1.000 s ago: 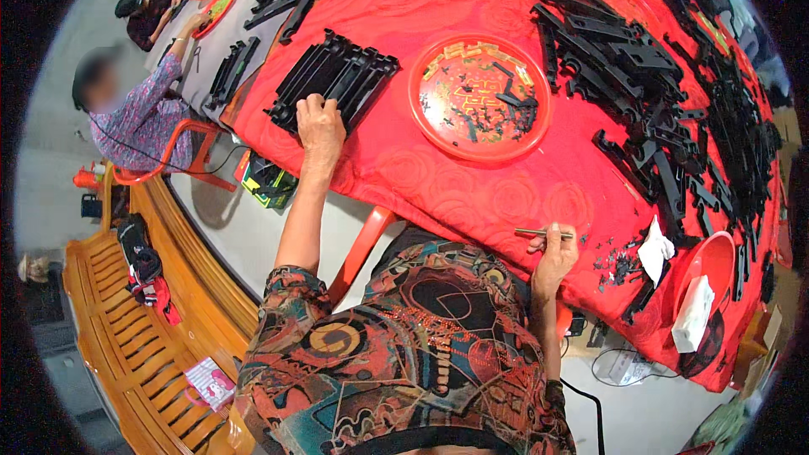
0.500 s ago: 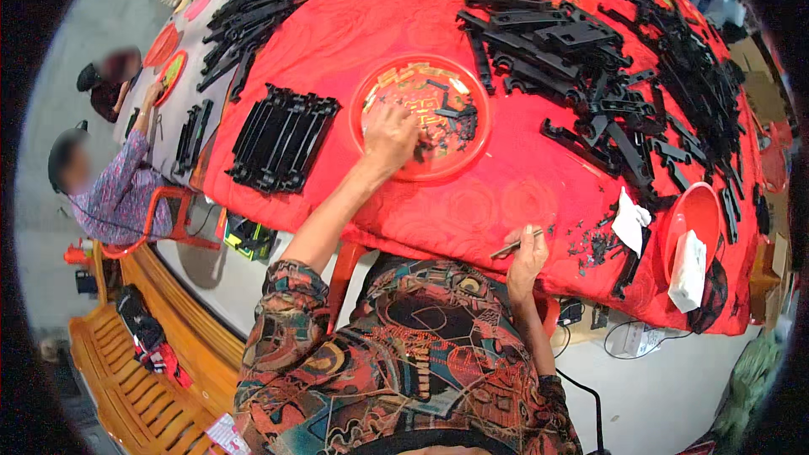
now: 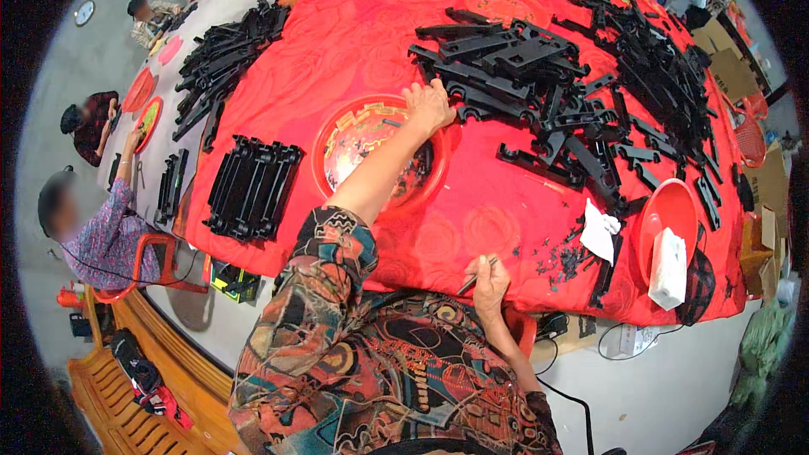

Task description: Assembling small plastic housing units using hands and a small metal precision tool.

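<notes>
Black plastic brackets (image 3: 539, 76) heap upper right on the red tablecloth (image 3: 354, 25); the left hand (image 3: 430, 107) touches them, fingers loose. Right hand (image 3: 489, 282) pinches a thin tool (image 3: 477, 275) at the table edge, lower centre.

Left arm stretched forward, left hand (image 3: 429, 106) palm-down; right hand (image 3: 489, 280) near body, fingers curled.

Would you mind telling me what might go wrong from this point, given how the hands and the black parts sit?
The left hand reaches across the round red tray to the pile of black plastic parts; its forearm might sweep the tray's small pieces out. The pile is loosely tangled, so pulling one part could drag others along. The right hand holds a thin tool at the table's near edge, where it could slip off.
</notes>
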`<state>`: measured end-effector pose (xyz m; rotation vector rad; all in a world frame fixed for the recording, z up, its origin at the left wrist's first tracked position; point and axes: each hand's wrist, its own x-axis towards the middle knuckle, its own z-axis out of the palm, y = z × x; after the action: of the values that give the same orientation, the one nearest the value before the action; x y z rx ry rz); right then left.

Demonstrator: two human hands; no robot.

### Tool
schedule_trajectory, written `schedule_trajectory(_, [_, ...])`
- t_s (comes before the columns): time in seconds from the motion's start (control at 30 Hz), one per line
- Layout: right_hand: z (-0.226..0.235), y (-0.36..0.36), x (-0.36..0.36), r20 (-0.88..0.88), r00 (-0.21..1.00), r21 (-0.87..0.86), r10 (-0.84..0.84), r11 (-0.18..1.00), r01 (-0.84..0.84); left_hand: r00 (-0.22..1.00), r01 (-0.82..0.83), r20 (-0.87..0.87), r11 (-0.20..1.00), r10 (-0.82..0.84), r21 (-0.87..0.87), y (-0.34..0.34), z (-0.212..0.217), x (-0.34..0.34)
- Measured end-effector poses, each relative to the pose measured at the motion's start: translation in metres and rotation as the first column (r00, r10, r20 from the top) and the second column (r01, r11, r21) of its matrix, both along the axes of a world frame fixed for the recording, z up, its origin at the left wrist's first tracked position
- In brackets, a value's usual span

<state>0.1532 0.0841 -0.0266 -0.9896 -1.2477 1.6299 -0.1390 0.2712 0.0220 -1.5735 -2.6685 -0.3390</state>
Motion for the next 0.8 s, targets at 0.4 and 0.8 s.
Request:
schedule_trajectory(0.4, [0.006, 0.001, 0.002, 0.051, 0.997, 0.027, 0.057, 0.998, -0.058, 0.939, -0.186, 0.321, 0.968, 0.125, 0.169, 0.009, -0.003, -0.051])
schedule_trajectory(0.8, [0.014, 0.017, 0.016, -0.244, 0.969, -0.261, -0.044, 0.965, -0.022, 0.659, 0.534, 0.181, 0.624, -0.730, 0.571, -0.190, 0.070, 0.003])
